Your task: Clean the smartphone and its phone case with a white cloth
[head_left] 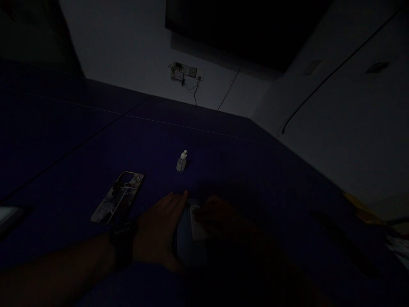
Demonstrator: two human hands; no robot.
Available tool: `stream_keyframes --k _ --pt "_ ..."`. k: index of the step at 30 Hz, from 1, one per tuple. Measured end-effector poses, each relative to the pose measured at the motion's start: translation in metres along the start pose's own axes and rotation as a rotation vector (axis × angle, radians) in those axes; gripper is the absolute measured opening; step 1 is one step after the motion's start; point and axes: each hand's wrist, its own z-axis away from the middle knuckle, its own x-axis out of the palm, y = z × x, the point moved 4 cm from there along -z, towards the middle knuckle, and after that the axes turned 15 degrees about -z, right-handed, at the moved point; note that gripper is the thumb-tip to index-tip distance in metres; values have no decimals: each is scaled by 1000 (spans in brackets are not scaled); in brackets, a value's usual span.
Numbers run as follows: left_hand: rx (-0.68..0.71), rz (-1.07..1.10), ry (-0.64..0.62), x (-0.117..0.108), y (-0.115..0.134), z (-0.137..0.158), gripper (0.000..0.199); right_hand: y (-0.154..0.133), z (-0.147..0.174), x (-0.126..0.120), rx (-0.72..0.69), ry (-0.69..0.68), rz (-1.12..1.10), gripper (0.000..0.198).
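The light is very dim. My left hand [158,230], with a dark watch [123,243] on its wrist, lies along the left side of a flat grey-blue phone [185,238], thumb and fingers gripping its edge. My right hand [220,215] is mostly in shadow, its fingers pinched on a small white cloth [197,226] pressed against the phone's upper surface. The phone's right edge is lost in the dark. Beyond both hands stands a small clear dropper bottle [181,163] with a white cap. A patterned phone case [119,198] with a camera cutout lies left of my left hand.
All this rests on a dark blue surface [153,145]. A pale-topped object [9,217] is at the left edge. A long dark object [345,243] and a yellow item [362,209] lie right. Behind are a wall socket [187,70] with cables and a large dark screen [239,30].
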Motion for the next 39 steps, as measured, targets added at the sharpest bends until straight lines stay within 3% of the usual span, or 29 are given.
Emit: stream_keyframes --k 6,11,16,22,26,32,36,39 --pt "49 -6 13 -1 0 0 149 10 -5 -3 92 106 68 32" --pt "21 3 3 -1 -2 -1 147 5 -3 -2 22 6 72 26" --pt "49 3 -14 -2 -1 -1 146 10 -6 -6 73 97 161 29" --pt "43 18 21 -2 0 -1 143 5 -2 -3 35 26 68 26" --pt "50 14 12 -2 0 -1 142 11 -2 -6 122 104 137 30" --pt "35 30 21 -3 0 -2 145 2 -2 -4 78 31 84 26" --pt "43 42 46 -4 0 -2 142 2 -4 -5 139 118 175 25" --pt "28 21 13 -4 0 -2 143 0 -5 -3 104 107 163 24"
